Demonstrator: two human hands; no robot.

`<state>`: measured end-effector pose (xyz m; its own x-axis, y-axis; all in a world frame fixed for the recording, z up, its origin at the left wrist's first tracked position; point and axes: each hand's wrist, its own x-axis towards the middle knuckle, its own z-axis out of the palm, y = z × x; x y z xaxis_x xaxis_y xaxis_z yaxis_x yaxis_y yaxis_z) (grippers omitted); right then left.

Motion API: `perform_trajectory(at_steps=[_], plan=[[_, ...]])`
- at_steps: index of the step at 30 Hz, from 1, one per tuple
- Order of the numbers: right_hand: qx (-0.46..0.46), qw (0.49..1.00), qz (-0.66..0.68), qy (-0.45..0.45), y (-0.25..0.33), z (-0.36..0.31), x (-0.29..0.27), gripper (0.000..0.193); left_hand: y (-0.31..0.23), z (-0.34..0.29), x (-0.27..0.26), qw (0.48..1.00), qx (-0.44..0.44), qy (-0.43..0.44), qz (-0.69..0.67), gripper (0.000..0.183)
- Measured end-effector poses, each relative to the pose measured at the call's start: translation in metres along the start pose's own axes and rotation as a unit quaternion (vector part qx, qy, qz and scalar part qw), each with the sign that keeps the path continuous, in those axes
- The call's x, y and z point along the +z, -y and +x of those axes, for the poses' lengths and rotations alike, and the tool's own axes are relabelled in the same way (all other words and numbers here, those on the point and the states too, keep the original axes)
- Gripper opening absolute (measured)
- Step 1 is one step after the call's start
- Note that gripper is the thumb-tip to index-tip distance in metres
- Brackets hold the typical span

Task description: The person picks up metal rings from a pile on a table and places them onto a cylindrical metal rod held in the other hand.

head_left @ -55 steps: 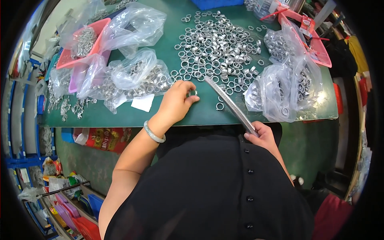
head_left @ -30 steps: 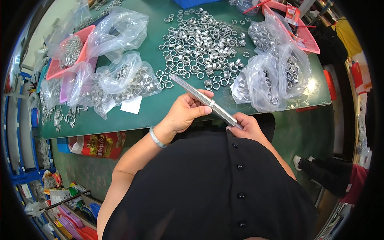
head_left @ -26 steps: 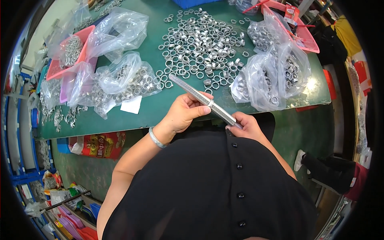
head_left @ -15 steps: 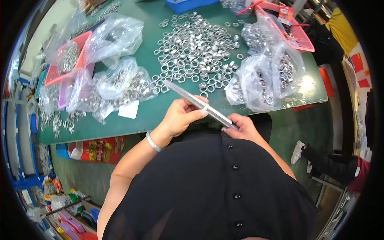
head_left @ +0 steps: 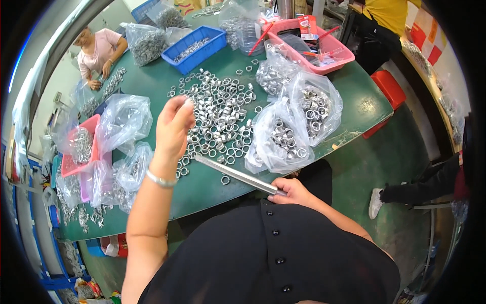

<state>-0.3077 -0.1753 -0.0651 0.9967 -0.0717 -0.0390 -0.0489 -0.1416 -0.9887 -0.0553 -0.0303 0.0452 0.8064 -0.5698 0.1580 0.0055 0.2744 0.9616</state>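
Observation:
My right hand (head_left: pixel 293 192) grips the handle end of a metal ring mandrel (head_left: pixel 235 175), a long tapered stick with marks along it. It slants up to the left, its thin tip over the table edge of a ring pile. My left hand (head_left: pixel 175 124), a bracelet on its wrist, is raised above the left side of the pile. Its fingers are curled together, and whatever they hold is hidden. The loose silver rings (head_left: pixel 217 109) lie heaped on the green table. A single ring (head_left: pixel 225 180) lies just below the mandrel.
Clear bags of rings (head_left: pixel 283 137) stand right of the pile, with a pink basket (head_left: pixel 349 54) behind. A blue tray (head_left: pixel 220 43) sits at the back. Bags and a pink tray (head_left: pixel 93 121) fill the left side. A co-worker (head_left: pixel 98 53) sits at the far left.
My left hand has left the mandrel and moved up and left over the rings. My right hand still holds the mandrel. The view has tilted up, bringing the co-worker into sight.

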Motion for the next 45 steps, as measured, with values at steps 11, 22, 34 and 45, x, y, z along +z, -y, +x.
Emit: perform_trajectory(at_steps=[11,22,34,45], plan=[[-0.033,0.998,-0.058,0.014,-0.017,0.006,-0.006,0.018,-0.007,0.149,0.162,0.829,0.25,0.228,0.445,0.031],[-0.003,1.0,-0.018,0.009,-0.012,0.006,-0.007,0.015,0.006,0.149,0.09,0.754,0.182,0.248,0.58,0.028],[0.045,0.998,-0.031,-0.009,0.003,0.004,-0.002,0.016,0.083,0.071,0.043,0.694,0.212,0.314,0.612,0.016],[0.078,0.995,-0.024,-0.058,0.001,-0.003,-0.005,0.013,0.053,0.056,-0.006,0.779,0.066,0.331,0.528,0.009]])
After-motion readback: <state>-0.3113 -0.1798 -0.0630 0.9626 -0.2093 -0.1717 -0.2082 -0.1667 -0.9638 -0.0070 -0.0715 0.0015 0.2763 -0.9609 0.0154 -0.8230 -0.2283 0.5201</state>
